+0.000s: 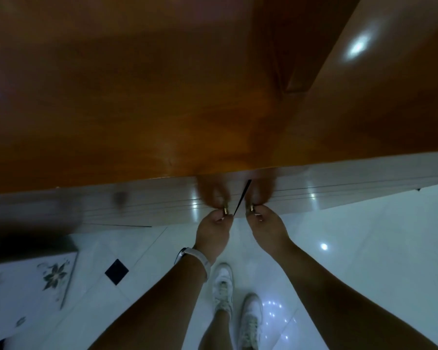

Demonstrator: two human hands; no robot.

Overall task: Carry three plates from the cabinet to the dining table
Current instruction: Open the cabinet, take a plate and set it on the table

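I look straight down the front of a glossy wooden cabinet [137,203] whose brown top [142,109] fills the upper view. Its two doors meet at a dark narrow gap [242,198]. My left hand [213,233] pinches the small brass knob [224,211] of the left door. My right hand [267,227] pinches the matching knob [251,207] of the right door. Both doors look shut or barely ajar. No plates are visible; the cabinet's inside is hidden.
A tall wooden panel [379,84] rises at the right. A white box with a flower print [28,281] stands on the floor at the left. My feet in white sneakers [235,306] stand on the shiny white tile floor [364,248].
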